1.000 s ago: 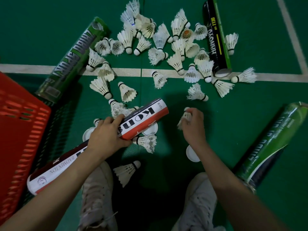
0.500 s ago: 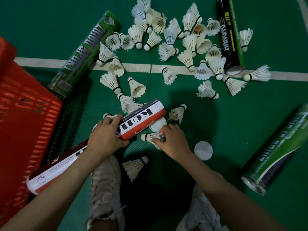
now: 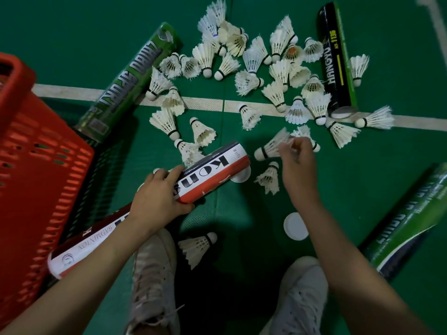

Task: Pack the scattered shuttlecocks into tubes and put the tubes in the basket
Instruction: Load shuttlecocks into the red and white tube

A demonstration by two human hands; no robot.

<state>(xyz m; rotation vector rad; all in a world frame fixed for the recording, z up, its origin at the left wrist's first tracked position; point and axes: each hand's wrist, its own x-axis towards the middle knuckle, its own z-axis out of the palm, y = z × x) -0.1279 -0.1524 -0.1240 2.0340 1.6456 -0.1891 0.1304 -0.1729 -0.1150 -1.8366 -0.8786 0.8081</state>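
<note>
Green court floor, matte, with a thin seam running away from the viewer. White line across it, textured; a second white line at the far right corner. Pair of white lace-up shoes, left and right, flat on the floor at the near edge.

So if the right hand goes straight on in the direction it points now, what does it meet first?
Probably the ragged shuttlecock lying just beyond the right hand, which pinches a second shuttlecock; height above floor is unclear.
</note>
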